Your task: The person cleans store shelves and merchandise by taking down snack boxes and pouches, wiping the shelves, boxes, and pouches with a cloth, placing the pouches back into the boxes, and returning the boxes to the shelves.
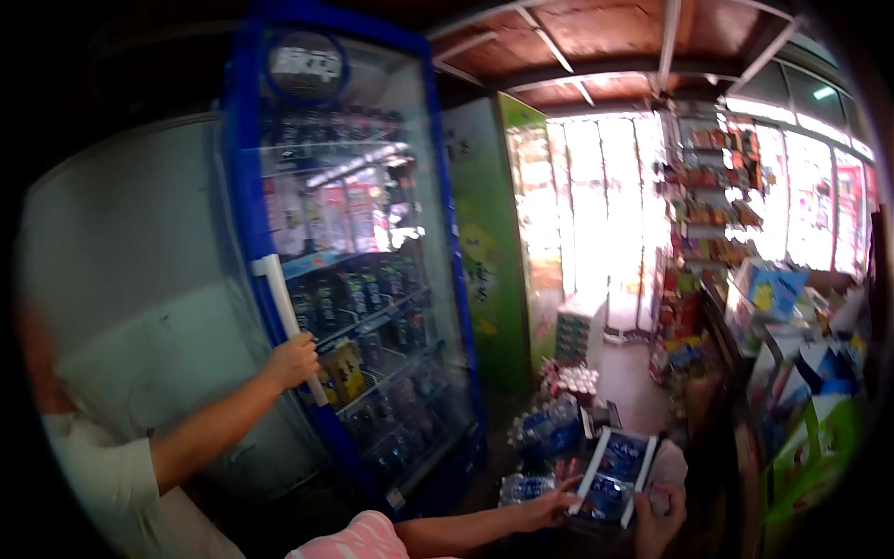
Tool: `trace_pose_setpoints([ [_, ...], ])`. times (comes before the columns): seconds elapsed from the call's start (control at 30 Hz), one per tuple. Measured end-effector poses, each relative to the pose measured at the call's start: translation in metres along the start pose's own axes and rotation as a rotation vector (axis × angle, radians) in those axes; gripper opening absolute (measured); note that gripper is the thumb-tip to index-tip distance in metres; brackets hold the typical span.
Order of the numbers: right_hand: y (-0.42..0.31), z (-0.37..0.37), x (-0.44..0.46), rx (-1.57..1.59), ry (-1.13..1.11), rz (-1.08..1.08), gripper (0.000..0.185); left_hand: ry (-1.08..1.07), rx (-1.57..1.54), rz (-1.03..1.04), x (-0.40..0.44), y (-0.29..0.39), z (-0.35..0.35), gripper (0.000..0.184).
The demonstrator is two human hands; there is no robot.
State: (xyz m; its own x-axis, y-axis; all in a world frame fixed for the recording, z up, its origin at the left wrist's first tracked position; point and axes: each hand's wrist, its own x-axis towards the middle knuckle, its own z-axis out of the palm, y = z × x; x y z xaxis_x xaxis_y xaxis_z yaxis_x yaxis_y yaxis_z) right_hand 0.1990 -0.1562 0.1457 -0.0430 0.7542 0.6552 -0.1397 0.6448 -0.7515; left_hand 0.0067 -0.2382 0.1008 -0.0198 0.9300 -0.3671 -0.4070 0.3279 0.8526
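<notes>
A blue pack with white strips along two sides (pixel 610 477) is at the lower right, tilted toward me. Its exact contents are too blurred to make out. My left hand (pixel 549 508), reaching from a pink striped sleeve, grips the pack's left edge. On the other side my right hand (pixel 659 512) has its fingers around the right edge. Bottles wrapped in plastic (pixel 548 429) stand just behind the pack, and another wrapped bundle (pixel 526 489) sits by my left hand.
At left, another person's hand (pixel 296 361) holds the white handle (pixel 279 296) of a tall blue-framed drinks fridge (pixel 251 196). A green panel (pixel 484 252) stands beyond it. Stocked shelves (pixel 708 224) are by the bright doorway. Bags and boxes (pixel 810 317) crowd the right.
</notes>
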Motion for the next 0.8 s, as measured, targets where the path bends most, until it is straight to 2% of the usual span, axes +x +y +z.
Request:
trace_pose_setpoints([
  [0.03, -0.006, -0.013, -0.01, -0.014, 0.115, 0.156, 0.02, -0.117, -0.137, -0.046, 0.0, -0.011, -0.001, 0.078],
  [0.07, -0.01, -0.02, -0.013, -0.05, 0.127, 0.184, 0.02, -0.2, -0.278, -0.05, 0.005, -0.014, -0.013, 0.076],
  [0.13, -0.022, -0.022, -0.01, 0.07, 0.223, 0.204, 0.018, -0.144, -0.265, -0.056, 0.006, -0.015, -0.018, 0.07],
  [0.17, -0.027, -0.033, -0.011, -0.013, 0.208, 0.19, 0.026, -0.134, -0.256, -0.042, 0.003, -0.013, -0.016, 0.071],
  [0.2, -0.033, -0.046, -0.014, -0.045, 0.218, 0.205, 0.026, -0.125, -0.25, -0.024, -0.001, -0.006, -0.015, 0.072],
  [0.27, -0.047, -0.072, -0.023, -0.23, -0.044, 0.097, 0.035, -0.386, -0.179, 0.014, 0.007, 0.009, -0.025, 0.077],
  [0.3, -0.053, -0.068, -0.024, -0.152, -0.021, 0.173, 0.05, -0.366, -0.198, 0.012, 0.0, 0.016, -0.016, 0.081],
  [0.33, -0.082, -0.072, -0.024, -0.344, -0.15, -0.01, 0.067, -0.502, -0.101, 0.084, 0.0, 0.028, -0.004, 0.085],
  [0.4, -0.096, -0.067, -0.03, -0.477, -0.124, 0.012, 0.083, -0.64, -0.119, 0.073, 0.001, 0.039, 0.007, 0.093],
  [0.43, -0.113, -0.073, -0.042, -0.535, -0.088, 0.055, 0.083, -0.693, -0.018, 0.032, 0.002, 0.039, 0.023, 0.096],
  [0.5, -0.138, -0.074, -0.051, -0.899, -0.309, -0.016, 0.082, -0.813, 0.147, 0.018, 0.006, 0.048, 0.06, 0.106],
  [0.53, -0.139, -0.073, -0.039, -0.899, -0.309, -0.017, 0.082, -0.742, 0.125, 0.009, 0.004, 0.046, 0.063, 0.111],
  [0.6, -0.159, -0.083, -0.045, -1.209, -0.355, 0.005, 0.062, -0.869, 0.147, 0.064, 0.011, 0.052, 0.082, 0.111],
  [0.63, -0.161, -0.081, -0.062, -1.139, -0.292, 0.098, 0.07, -0.836, 0.211, 0.037, -0.001, 0.059, 0.083, 0.109],
  [0.7, -0.186, -0.072, -0.052, -1.209, -0.37, 0.006, 0.063, -0.9, 0.293, -0.098, -0.016, 0.056, 0.1, 0.106],
  [0.73, -0.205, -0.076, -0.072, -1.265, -0.342, 0.159, 0.06, -0.921, 0.336, -0.168, -0.027, 0.056, 0.103, 0.105],
  [0.77, -0.216, -0.073, -0.074, -1.347, -0.325, 0.07, 0.054, -0.953, 0.367, -0.242, -0.033, 0.058, 0.109, 0.104],
  [0.8, -0.225, -0.08, -0.078, -1.389, -0.356, -0.022, 0.046, -1.073, 0.245, -0.284, -0.032, 0.048, 0.114, 0.103],
])
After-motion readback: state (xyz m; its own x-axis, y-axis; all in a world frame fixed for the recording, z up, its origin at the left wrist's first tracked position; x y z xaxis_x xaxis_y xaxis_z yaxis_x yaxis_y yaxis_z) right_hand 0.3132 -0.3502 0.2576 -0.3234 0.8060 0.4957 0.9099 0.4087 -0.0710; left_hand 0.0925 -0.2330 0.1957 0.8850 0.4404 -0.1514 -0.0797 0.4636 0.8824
